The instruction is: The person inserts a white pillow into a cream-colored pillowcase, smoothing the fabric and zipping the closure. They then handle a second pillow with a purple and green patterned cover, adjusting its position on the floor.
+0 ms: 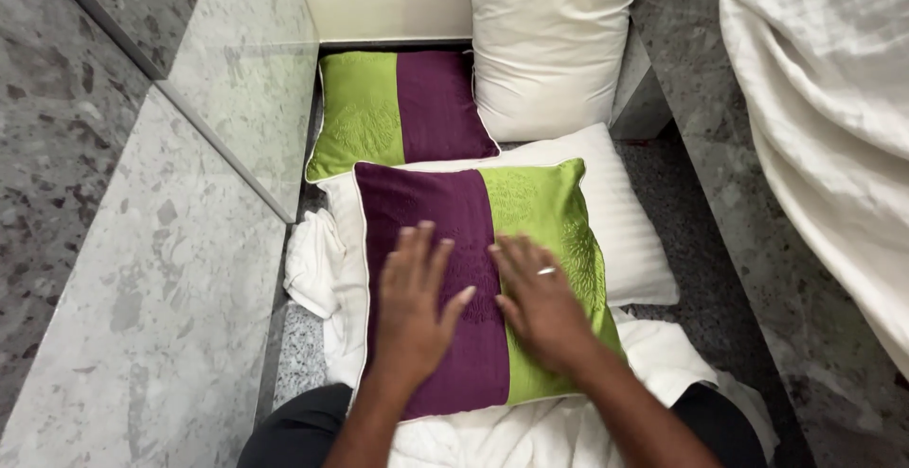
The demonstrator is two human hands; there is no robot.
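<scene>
Both the left hand [414, 302] and right hand [538, 300] lie flat, fingers wide, holding nothing, on the near cushion [471, 212]; pressing toward 3 o'clock could slide it off the white pillow [630, 231] beneath.

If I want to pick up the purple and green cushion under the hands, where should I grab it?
Probably by its two side edges, one hand from each side. The cushion lies flat on a white pillow, and both the left hand and right hand rest open on its middle, where nothing sticks out to grip.
</scene>
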